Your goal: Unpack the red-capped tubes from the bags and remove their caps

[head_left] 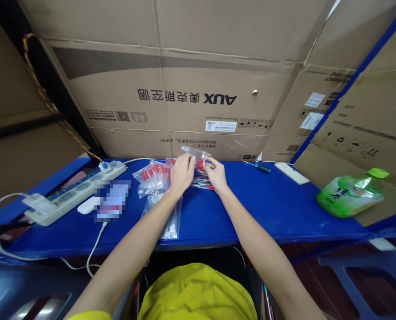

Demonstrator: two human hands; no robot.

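Observation:
Between my two hands is a small clear plastic bag with red-handled pieces inside, held up over the blue table. My left hand has its fingers closed on the bag's left side. At its right edge my right hand pinches the plastic. Beneath them lie several thin metal tools with red ends, partly hidden by the hands. Left of my left hand rest filled bags of red-handled pieces. Nearer to me lies a flat clear plastic bag, partly covered by my left forearm.
A white power strip with cables and a phone are at the left. To the right lie a green-handled screwdriver, a white flat case and a green bottle. Cardboard walls off the table's back.

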